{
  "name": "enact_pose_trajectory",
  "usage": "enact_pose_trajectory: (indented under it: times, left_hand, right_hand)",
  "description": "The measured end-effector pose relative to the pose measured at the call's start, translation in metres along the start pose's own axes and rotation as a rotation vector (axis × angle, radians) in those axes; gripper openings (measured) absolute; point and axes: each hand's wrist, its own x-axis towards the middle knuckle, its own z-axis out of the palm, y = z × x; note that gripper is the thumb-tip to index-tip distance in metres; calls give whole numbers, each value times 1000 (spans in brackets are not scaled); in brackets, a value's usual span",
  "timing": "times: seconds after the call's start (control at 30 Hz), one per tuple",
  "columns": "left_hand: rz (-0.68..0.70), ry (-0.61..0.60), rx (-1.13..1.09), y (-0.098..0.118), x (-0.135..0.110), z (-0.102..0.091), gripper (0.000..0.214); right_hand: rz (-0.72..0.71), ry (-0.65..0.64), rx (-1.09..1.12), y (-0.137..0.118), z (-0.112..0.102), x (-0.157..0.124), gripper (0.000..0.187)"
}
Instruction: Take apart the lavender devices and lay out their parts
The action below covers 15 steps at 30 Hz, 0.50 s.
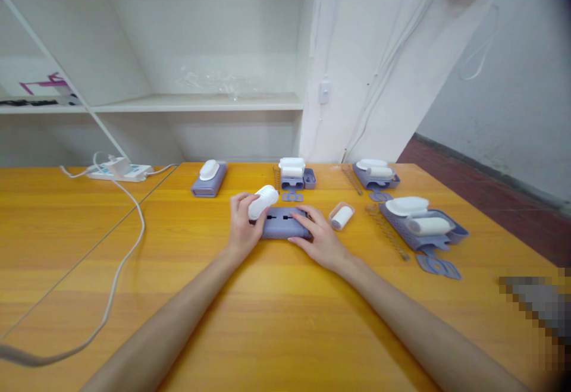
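In the head view, the left hand (243, 222) is clamped on a white, textured plastic oval (263, 203), held tilted at the ten-o'clock end of a lavender, slotted, rectangular plastic case (277, 228). That case is gripped at three o'clock by the right hand (322, 240), presumably so that it is steadied on the yellow wooden table (276, 326). A white cylinder in a translucent tray (342, 217) is set just beyond, at three o'clock, apparently within easy reach. At ten o'clock, farther off, a lavender box topped with a white oval (216, 181) is seen.

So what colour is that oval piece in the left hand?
The oval piece in the left hand is white, as the head view shows.
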Motion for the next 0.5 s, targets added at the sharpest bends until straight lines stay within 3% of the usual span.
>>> enact_pose_trajectory:
  times: [0.13, 0.27, 0.5]
  left_hand:
    - [-305, 68, -85, -7, 6, 0, 36]
    - [-597, 44, -141, -22, 9, 2, 35]
    - [-704, -64, -120, -44, 6, 7, 40]
  right_hand:
    - [-7, 9, 8, -2, -1, 0, 50]
    - [-11, 4, -8, -2, -2, 0, 49]
    - [-13, -9, 1, -7, -5, -1, 48]
